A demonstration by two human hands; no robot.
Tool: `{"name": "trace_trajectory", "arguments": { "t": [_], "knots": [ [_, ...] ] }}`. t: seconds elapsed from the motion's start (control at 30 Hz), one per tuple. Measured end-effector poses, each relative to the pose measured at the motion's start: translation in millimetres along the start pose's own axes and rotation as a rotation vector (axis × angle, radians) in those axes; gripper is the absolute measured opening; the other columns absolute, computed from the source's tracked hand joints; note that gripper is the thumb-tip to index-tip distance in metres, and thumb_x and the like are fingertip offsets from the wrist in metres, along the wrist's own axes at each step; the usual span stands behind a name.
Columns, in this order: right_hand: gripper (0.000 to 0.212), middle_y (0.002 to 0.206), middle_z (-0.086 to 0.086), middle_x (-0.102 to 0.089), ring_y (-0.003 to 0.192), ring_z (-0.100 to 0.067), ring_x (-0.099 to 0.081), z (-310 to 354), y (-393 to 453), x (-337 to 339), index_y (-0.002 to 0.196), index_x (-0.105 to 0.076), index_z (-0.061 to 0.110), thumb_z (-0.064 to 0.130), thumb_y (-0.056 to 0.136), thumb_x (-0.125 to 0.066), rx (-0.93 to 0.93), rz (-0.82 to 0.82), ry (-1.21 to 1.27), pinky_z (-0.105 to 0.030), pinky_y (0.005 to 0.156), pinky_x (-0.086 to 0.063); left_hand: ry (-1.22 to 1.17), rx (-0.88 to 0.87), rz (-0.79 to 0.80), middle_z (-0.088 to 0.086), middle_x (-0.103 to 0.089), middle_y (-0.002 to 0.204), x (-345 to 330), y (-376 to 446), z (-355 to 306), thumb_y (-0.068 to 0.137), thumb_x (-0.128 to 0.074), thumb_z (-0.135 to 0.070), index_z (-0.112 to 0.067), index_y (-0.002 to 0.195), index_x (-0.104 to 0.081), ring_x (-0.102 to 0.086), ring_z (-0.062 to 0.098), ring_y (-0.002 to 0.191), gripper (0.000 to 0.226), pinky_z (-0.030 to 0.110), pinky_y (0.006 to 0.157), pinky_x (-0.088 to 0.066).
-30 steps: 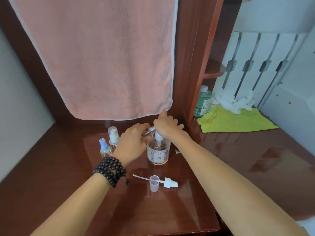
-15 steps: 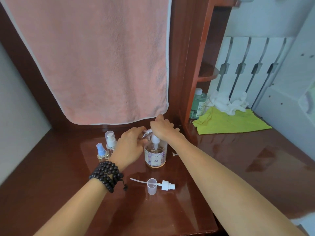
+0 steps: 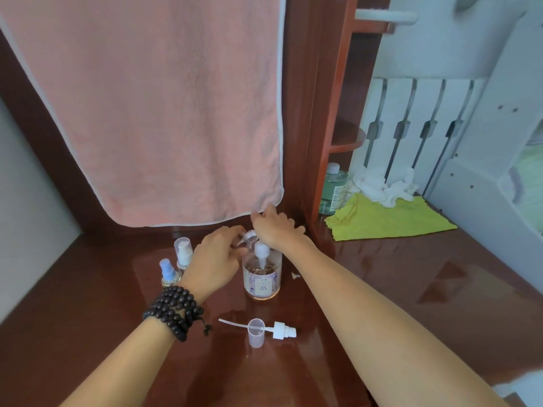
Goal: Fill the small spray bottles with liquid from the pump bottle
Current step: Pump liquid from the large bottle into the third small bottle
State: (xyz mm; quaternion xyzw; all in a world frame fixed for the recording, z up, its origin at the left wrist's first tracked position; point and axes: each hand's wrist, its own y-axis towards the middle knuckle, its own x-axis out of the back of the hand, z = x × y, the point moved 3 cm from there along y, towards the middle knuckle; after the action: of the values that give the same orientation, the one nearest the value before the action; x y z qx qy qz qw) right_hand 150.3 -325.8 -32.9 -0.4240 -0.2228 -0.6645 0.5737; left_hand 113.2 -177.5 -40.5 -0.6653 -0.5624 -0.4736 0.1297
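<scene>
Two hands meet over the pump bottle (image 3: 262, 277), which stands upright on the tabletop (image 3: 382, 289) with pale liquid low inside and a patterned label facing you. Your right hand (image 3: 274, 229) lies across the top of its white pump, fingers (image 3: 293, 230) spread and fairly straight, pointing away from you; whether they are pressing down cannot be told. Your left hand (image 3: 216, 264) curls its fingers (image 3: 232, 233) round a small clear bottle (image 3: 248, 237), tilted with its threaded neck toward the pump and just under your right fingers. A dark bead bracelet (image 3: 173, 311) wraps your left wrist.

Just beyond your left knuckles, on the far side from the pump bottle, stand two small spray bottles, both upright and close together: one with a blue sprayer (image 3: 168, 271) and, behind it, one with a white sprayer under a clear cap (image 3: 183, 254).

Nearer to you than both hands, a loose white spray head (image 3: 282, 331) with its thin dip tube lies flat, with a clear cap (image 3: 255, 333) lying across it.

Past your right fingers hangs a pink towel (image 3: 152, 107). Further out to your right sit a green bottle (image 3: 333, 189), a yellow-green cloth (image 3: 388, 220) and crumpled white tissue (image 3: 382, 186).
</scene>
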Motion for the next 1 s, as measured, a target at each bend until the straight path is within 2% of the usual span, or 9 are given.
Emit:
{"name": "trace_trajectory", "arguments": {
  "t": [0.1,0.2,0.3,0.37,0.53,0.7,0.8,0.9,1.0],
  "knots": [
    [0.059,0.151,-0.017,-0.040,0.140,-0.039,-0.031,1.9,1.7,3.0,0.153,-0.028,0.020,0.048,0.102,-0.022,0.014,-0.013,-0.027,-0.056,0.108,-0.019,0.014,-0.012,-0.009,-0.007,-0.057,0.087,2.1,1.0,-0.9,0.085,-0.062,-0.016,-0.026,0.105,-0.058,-0.057,0.020,0.084,0.023,0.047,0.076,-0.050],
    [0.050,0.146,-0.015,-0.044,0.137,-0.038,-0.033,-3.4,1.7,-6.4,0.146,-0.036,0.020,0.039,0.101,-0.023,0.005,-0.015,-0.019,-0.057,0.109,-0.018,0.024,0.002,0.005,-0.006,-0.056,0.088,-6.4,-4.3,0.1,0.084,-0.062,-0.014,-0.024,0.106,-0.058,-0.057,0.021,0.085,0.024,0.047,0.076,-0.051],
    [0.046,0.145,-0.014,-0.045,0.137,-0.037,-0.035,-7.3,-0.3,-15.5,0.140,-0.042,0.020,0.038,0.103,-0.022,-0.006,0.007,-0.012,-0.058,0.109,-0.020,0.035,0.020,0.012,-0.001,-0.060,0.094,-11.7,-8.5,0.6,0.086,-0.062,-0.014,-0.020,0.114,-0.059,-0.060,0.024,0.091,0.029,0.047,0.079,-0.051],
    [0.048,0.147,-0.014,-0.044,0.138,-0.037,-0.034,-5.8,-0.2,-12.4,0.142,-0.041,0.020,0.039,0.103,-0.022,0.001,-0.007,-0.017,-0.058,0.110,-0.019,0.025,0.017,0.016,-0.002,-0.060,0.094,-8.3,-8.9,-0.3,0.086,-0.063,-0.015,-0.021,0.115,-0.059,-0.060,0.023,0.092,0.030,0.045,0.079,-0.051],
    [0.057,0.149,-0.015,-0.041,0.139,-0.038,-0.032,0.8,2.0,3.0,0.150,-0.032,0.020,0.049,0.102,-0.020,0.024,-0.017,-0.002,-0.056,0.108,-0.019,-0.006,-0.007,-0.001,-0.007,-0.057,0.085,2.3,-1.6,-1.2,0.085,-0.062,-0.018,-0.025,0.100,-0.058,-0.056,0.017,0.081,0.018,0.047,0.075,-0.050],
    [0.046,0.144,-0.014,-0.046,0.136,-0.037,-0.036,-5.0,6.6,-11.1,0.141,-0.040,0.021,0.039,0.103,-0.023,0.005,0.003,0.018,-0.056,0.107,-0.020,0.031,0.009,0.003,-0.005,-0.056,0.085,-5.7,-2.3,-1.0,0.084,-0.062,-0.014,-0.022,0.101,-0.058,-0.056,0.020,0.083,0.020,0.047,0.076,-0.050],
    [0.044,0.141,-0.013,-0.048,0.134,-0.037,-0.037,-6.9,6.2,-16.4,0.138,-0.044,0.020,0.038,0.103,-0.022,0.001,0.008,0.022,-0.057,0.107,-0.021,0.023,0.017,0.012,-0.001,-0.059,0.091,-9.2,-7.0,-2.1,0.085,-0.063,-0.011,-0.018,0.111,-0.061,-0.059,0.024,0.089,0.027,0.046,0.079,-0.051],
    [0.047,0.143,-0.014,-0.048,0.135,-0.037,-0.037,-6.4,0.0,-13.0,0.141,-0.042,0.020,0.039,0.102,-0.023,-0.003,0.020,0.023,-0.057,0.107,-0.021,0.010,0.025,0.010,0.001,-0.062,0.098,-6.9,-8.0,-2.0,0.087,-0.064,-0.014,-0.018,0.120,-0.060,-0.060,0.023,0.094,0.034,0.041,0.083,-0.050],
    [0.054,0.147,-0.016,-0.045,0.137,-0.039,-0.036,-3.6,-1.1,-4.0,0.149,-0.034,0.019,0.043,0.102,-0.023,0.013,0.016,0.022,-0.056,0.107,-0.021,-0.014,0.017,0.004,-0.003,-0.060,0.091,-0.8,-6.2,-2.0,0.086,-0.063,-0.018,-0.023,0.111,-0.061,-0.058,0.019,0.086,0.026,0.042,0.079,-0.050]
  ]
}}
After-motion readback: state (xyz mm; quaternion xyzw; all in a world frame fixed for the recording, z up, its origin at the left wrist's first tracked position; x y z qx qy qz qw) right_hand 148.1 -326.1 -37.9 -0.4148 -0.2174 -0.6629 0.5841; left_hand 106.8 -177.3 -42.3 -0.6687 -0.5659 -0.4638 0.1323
